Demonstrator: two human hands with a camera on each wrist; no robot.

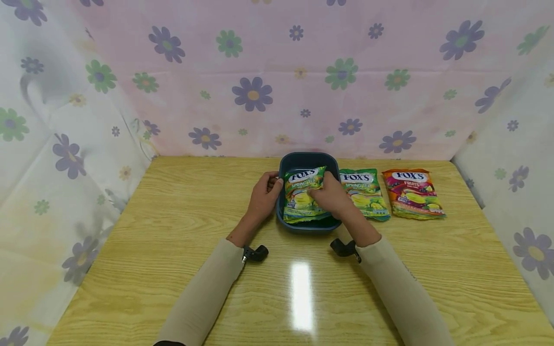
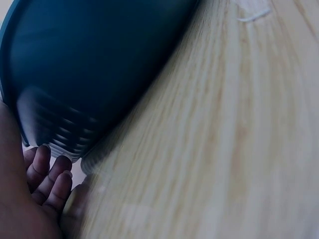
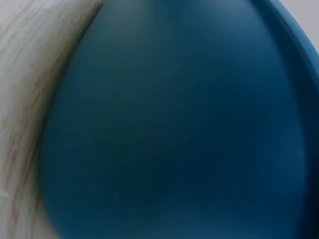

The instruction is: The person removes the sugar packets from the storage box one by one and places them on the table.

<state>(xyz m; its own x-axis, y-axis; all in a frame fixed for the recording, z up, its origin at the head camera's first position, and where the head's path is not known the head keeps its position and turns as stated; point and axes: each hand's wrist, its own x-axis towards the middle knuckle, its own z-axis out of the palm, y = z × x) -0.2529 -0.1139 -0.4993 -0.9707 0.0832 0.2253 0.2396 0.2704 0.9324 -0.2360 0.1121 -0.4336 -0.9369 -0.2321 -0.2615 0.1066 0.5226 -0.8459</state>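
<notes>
A dark blue plastic basket (image 1: 308, 229) stands on the table, its outer wall (image 2: 99, 50) filling much of the left wrist view. Inside it lies a green Fox's Spring Tea candy bag (image 1: 298, 204). My right hand (image 1: 334, 196) reaches over the basket's right side and holds this bag by its right part, thumb on top. At the left rim, my left hand (image 1: 262, 194) grips the basket, its curled fingers (image 2: 47, 177) against the slotted outer wall. In the right wrist view only the basket's wall (image 3: 174, 124) and some table show; the hand is hidden.
Right of the basket lies a second green Spring Tea candy bag (image 1: 368, 199), and beyond it a red Fox's Fruits candy bag (image 1: 413, 194). The wood-grain table (image 1: 207, 202) meets a flowered cloth (image 1: 294, 72) at the back and sides.
</notes>
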